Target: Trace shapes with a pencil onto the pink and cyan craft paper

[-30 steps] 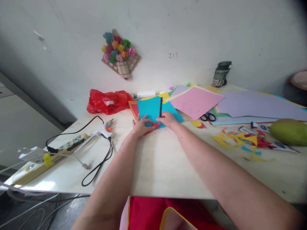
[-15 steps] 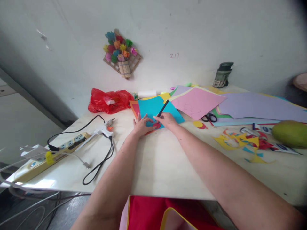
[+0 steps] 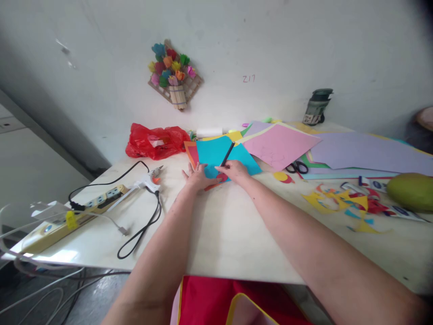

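My right hand (image 3: 236, 171) grips a dark pen (image 3: 228, 154), its tip down at a small red paper circle (image 3: 222, 177). The circle lies on a blue paper sheet (image 3: 213, 151) near its front edge. My left hand (image 3: 198, 177) rests with spread fingers on the sheet's left front part, the thumb reaching to the circle. Orange and red paper (image 3: 191, 152) sticks out under the blue sheet on the left. Right of my right hand, a yellow circle (image 3: 280, 177) overlaps a red one on the table.
Black-handled scissors (image 3: 297, 167) lie beside pink paper (image 3: 280, 144). Paper scraps (image 3: 338, 201), glue tubes (image 3: 404, 213) and a green mango-like fruit (image 3: 411, 192) are at right. A glue gun (image 3: 150, 180), a power strip (image 3: 98, 203) and a red plastic bag (image 3: 157, 142) are at left.
The pen has gone from upright to leaning right, its tip moving along the red circle. My left fingers have shifted and spread a little. The whole view has drifted slightly.
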Demonstrator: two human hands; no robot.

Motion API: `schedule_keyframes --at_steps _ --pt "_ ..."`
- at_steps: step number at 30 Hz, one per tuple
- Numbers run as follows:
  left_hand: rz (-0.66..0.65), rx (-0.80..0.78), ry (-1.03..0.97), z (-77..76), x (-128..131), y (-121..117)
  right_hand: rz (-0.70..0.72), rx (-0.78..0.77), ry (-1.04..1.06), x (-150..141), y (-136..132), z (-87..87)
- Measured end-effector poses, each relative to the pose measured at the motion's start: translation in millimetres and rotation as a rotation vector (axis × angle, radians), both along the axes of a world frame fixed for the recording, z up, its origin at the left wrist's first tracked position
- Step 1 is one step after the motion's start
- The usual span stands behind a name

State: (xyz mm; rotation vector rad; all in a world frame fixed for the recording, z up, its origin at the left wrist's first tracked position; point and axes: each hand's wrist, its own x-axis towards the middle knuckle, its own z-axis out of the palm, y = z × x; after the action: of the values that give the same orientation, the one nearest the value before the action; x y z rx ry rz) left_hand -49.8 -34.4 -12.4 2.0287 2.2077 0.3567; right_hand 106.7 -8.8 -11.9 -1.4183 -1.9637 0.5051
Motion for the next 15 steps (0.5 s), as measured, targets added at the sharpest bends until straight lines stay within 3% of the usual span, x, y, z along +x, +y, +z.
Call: schedule_keyframes --at_steps 15 --pt "-0.001 -0.015 -0.004 -1.4 -0.8 0.5 -0.01 0.002 -0.043 -2.6 -0.4 -0.5"
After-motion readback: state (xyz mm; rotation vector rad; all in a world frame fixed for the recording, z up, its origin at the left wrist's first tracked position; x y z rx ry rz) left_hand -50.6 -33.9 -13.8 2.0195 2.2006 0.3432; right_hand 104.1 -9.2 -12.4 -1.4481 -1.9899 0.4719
